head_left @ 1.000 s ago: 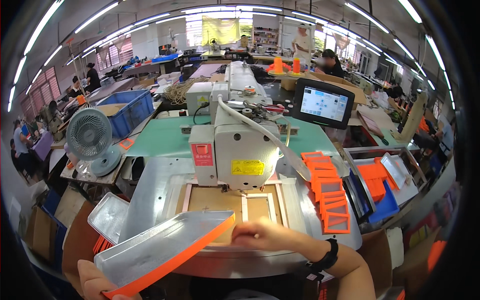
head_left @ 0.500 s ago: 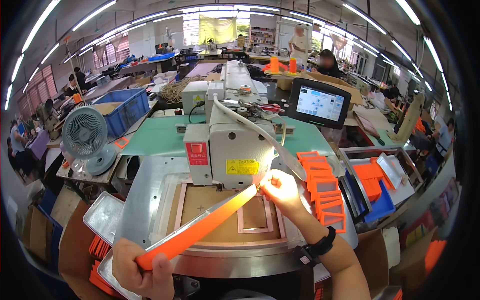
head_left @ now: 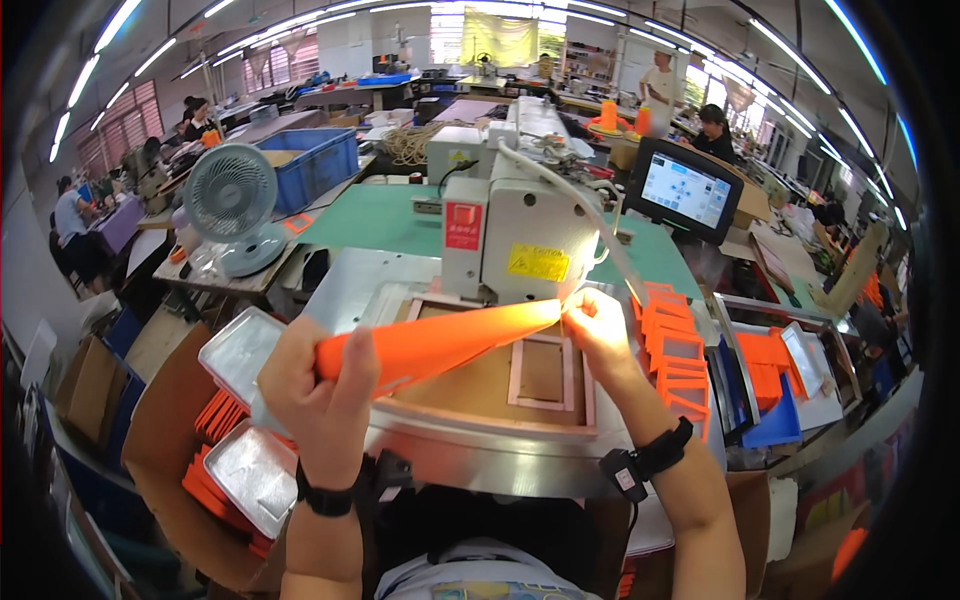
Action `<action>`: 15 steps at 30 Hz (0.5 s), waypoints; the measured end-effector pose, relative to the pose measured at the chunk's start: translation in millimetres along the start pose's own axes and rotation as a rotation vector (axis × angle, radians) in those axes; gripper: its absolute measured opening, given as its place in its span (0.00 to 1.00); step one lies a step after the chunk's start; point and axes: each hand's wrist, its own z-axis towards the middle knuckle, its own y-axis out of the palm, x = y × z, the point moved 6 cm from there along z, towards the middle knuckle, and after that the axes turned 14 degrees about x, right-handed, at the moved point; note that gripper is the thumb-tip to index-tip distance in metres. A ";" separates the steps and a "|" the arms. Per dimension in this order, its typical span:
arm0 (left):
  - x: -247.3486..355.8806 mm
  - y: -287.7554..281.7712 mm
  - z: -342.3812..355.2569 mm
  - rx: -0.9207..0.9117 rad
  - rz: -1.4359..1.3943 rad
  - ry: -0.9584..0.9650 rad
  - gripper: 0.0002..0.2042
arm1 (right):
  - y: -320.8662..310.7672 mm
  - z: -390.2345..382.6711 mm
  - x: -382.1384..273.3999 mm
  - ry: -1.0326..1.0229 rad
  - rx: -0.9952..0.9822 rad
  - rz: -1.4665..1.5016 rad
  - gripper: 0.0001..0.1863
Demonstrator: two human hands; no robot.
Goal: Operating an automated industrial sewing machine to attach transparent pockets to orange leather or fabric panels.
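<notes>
- Near left: silver trays (head_left: 240, 352).
- Left hand (head_left: 320, 390): clamped on the left end of the orange piece (head_left: 440, 343).
- Orange piece: on the sewing machine (head_left: 515, 225)'s near side.
- Right hand (head_left: 600, 328): fingers bunched at the piece's right end; cannot tell whether pinching it.
- Right: overlapping orange frames (head_left: 666, 323).

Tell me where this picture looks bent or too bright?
In the head view, ceiling lights curve along the dark, rounded rim; glare bleaches part of the right hand by the machine; the metal table edge shines.
</notes>
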 end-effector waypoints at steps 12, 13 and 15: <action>-4.3 -18.6 7.0 0.107 -0.052 -0.010 0.20 | 7.1 -14.7 -1.2 -0.112 0.123 0.101 0.06; -7.7 -15.6 5.1 0.105 -0.050 -0.029 0.21 | 5.2 -18.4 3.0 -0.105 0.128 0.075 0.06; -17.9 -10.4 3.6 0.104 -0.044 -0.065 0.21 | -6.5 -10.2 19.1 -0.015 0.070 0.008 0.06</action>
